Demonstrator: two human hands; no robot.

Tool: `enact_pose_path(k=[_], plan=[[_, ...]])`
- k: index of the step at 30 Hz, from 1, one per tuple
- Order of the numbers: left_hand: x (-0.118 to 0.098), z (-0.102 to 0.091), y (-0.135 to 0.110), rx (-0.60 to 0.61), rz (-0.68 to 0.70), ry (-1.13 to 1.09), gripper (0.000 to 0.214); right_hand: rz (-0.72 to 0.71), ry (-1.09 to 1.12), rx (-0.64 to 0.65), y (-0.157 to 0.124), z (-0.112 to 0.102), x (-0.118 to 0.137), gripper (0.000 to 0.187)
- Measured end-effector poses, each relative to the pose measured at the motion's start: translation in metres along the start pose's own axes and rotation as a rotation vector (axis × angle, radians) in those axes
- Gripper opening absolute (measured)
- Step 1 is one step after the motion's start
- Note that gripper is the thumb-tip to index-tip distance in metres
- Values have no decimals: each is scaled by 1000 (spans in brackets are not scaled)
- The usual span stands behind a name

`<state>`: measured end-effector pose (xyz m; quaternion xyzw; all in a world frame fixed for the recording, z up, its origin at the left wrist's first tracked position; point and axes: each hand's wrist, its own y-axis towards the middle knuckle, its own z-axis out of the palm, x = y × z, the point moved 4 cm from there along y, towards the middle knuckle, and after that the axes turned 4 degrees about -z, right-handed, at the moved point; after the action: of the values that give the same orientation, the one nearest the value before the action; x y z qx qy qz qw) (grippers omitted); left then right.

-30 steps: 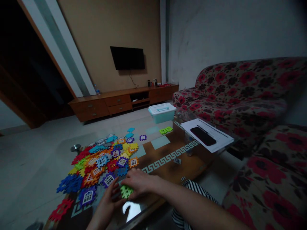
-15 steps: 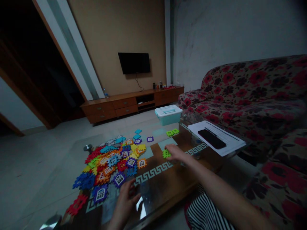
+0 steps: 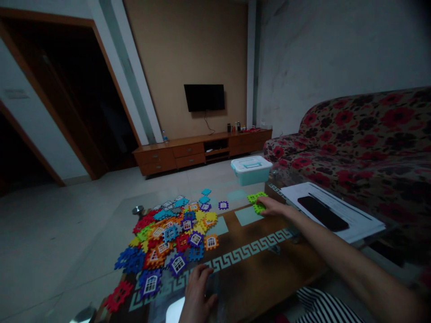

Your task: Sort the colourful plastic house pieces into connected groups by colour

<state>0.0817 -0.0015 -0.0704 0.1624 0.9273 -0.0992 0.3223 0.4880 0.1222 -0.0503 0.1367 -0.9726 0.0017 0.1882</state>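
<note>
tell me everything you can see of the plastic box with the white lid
The storage box is a small rectangular tub with a pale aqua plastic body. Its white lid is closed and has an aqua strip on top. The box stands level and appears to rest on the far end of the glass-topped table.

Lime-green interlocking plastic tiles (image 3: 257, 201), two joined pieces lying flat on the glass table (image 3: 256, 282), well apart from a heaped pile of multicoloured window-patterned tiles (image 3: 170, 235)
</note>
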Motion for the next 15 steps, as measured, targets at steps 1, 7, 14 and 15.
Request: enact_pose_path(k=[1, 7, 14, 15], plan=[[-3, 0, -1, 7, -9, 6, 57, -12, -6, 3, 2, 2, -3, 47], [-22, -2, -9, 39, -104, 56, 64, -62, -111, -24, 5, 15, -19, 44], [-27, -3, -19, 120, -106, 43, 63, -11, -29, 4, 3, 14, -10, 44], [-26, -2, -19, 122, -96, 49, 63, 3, -22, 17, 2, 13, -7, 46]])
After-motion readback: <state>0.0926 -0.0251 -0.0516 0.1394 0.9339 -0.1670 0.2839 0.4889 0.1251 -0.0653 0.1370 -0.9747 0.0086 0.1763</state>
